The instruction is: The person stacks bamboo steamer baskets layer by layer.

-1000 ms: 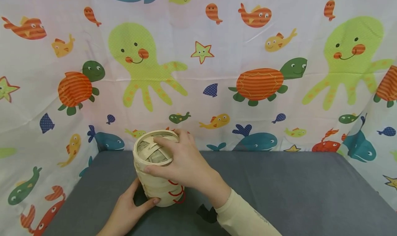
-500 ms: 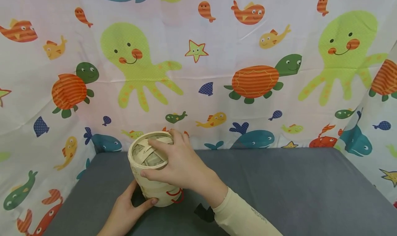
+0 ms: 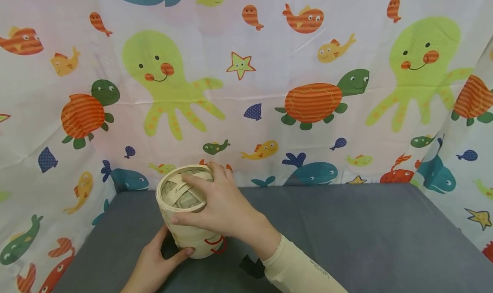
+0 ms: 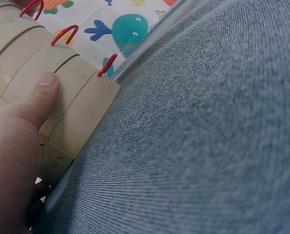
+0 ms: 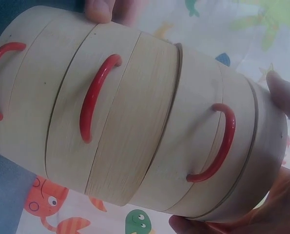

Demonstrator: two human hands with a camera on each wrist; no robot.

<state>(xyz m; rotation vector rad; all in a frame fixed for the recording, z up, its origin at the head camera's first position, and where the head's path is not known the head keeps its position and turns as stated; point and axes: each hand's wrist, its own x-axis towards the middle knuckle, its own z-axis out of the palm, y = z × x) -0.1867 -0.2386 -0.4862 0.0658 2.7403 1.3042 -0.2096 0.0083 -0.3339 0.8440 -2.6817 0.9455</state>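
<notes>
Head view: steamer stack (image 3: pixel 190 211) tilted on grey table (image 3: pixel 346 233), lid (image 3: pixel 181 190) gripped by right hand (image 3: pixel 219 207), base clasped by left hand (image 3: pixel 154 263). Lid not yet off (tiers together); separation judged left.

Grey fabric tabletop (image 3: pixel 346 233), sea-creature print curtain (image 3: pixel 269 70) behind and at both sides

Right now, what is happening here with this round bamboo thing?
A person holds a stack of pale bamboo steamer baskets with red wire handles, which stands on a grey cloth-covered table. The left hand grips the bottom tier from the side. The right hand grasps the woven lid on top. The lid is on the stack.
</notes>
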